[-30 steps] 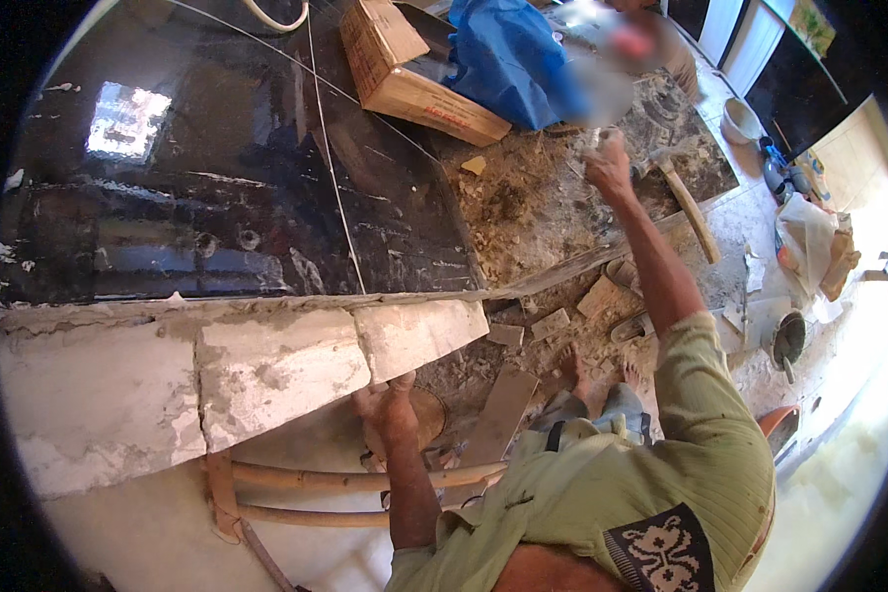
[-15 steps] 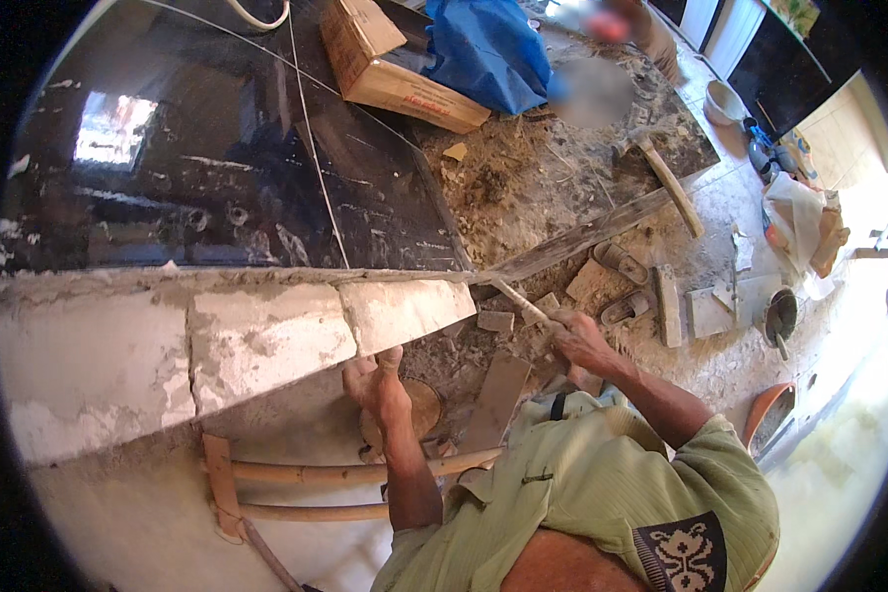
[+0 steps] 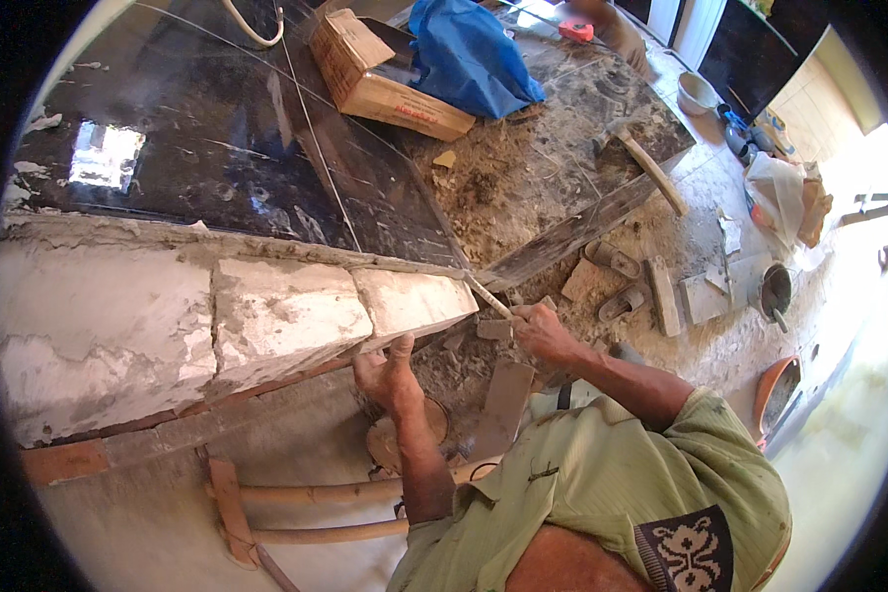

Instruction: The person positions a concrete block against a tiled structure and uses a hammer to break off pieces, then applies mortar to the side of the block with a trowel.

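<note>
My right hand [image 3: 548, 335] is closed around a thin, pale stick-like tool [image 3: 487, 295], which slants up and left. The tool's far end meets the right end of the white block wall [image 3: 301, 308], near the corner of the dark tiled slab [image 3: 266, 178]; whether it has a head there I cannot tell. My left hand [image 3: 390, 377] is against the lower near edge of the last white block [image 3: 416, 302]. Its thumb points up, apart from the fingers, which are partly hidden, and I see nothing held in it.
A hammer [image 3: 651, 173] lies across the rubble-covered bed's edge. A cardboard box [image 3: 390, 94] and blue bag [image 3: 474, 59] rest behind. Slippers [image 3: 622, 302], a dark bucket [image 3: 775, 288] and a plank [image 3: 499, 403] are on the floor. Wooden poles [image 3: 321, 493] stand below the wall. Another person's arm [image 3: 622, 39] shows at the back.
My right hand and the pale tool have shifted a little left. The view has tilted, so a strip of red brick shows below the white blocks. My left hand stays by the block edge.
</note>
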Motion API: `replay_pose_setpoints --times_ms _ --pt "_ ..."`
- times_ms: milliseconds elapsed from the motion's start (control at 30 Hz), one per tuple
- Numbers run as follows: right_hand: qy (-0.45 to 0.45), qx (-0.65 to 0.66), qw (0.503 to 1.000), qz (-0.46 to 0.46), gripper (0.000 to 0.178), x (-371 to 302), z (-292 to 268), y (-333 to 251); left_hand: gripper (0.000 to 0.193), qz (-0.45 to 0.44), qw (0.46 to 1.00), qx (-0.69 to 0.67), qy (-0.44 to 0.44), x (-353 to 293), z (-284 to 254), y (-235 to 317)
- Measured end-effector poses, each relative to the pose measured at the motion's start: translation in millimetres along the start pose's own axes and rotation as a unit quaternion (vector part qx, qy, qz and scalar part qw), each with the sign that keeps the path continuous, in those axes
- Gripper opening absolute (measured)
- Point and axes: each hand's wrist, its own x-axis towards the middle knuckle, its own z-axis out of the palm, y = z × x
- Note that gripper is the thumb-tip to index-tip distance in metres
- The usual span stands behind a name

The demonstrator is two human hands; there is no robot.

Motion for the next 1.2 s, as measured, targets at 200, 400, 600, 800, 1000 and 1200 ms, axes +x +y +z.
replay_pose_setpoints --times_ms 200,400,600,800,1000,1200 --pt "0.103 -0.035 0.994 0.024 0.023 -14 10 -40 0.078 0.008 1.000 -0.015 -0.007 0 -3 -1" --pt "0.123 -0.024 0.992 0.025 0.022 -22 14 -51 0.069 0.023 0.996 -0.087 0.001 1 -1 -8" --pt "0.119 0.042 0.992 0.011 0.024 -21 19 -33 0.068 -0.004 0.996 -0.094 0.007 -2 4 2" --pt "0.118 0.109 0.986 0.039 0.028 -25 20 -35 0.068 0.037 0.997 -0.060 -0.014 1 1 -2" --pt "0.083 0.067 0.993 -0.046 0.029 -22 -3 -44 0.079 0.030 0.996 -0.082 -0.025 2 2 1" --pt "0.034 0.164 0.984 0.058 0.033 -23 -61 -56 0.076 0.041 0.996 -0.072 -0.025 1 8 5"
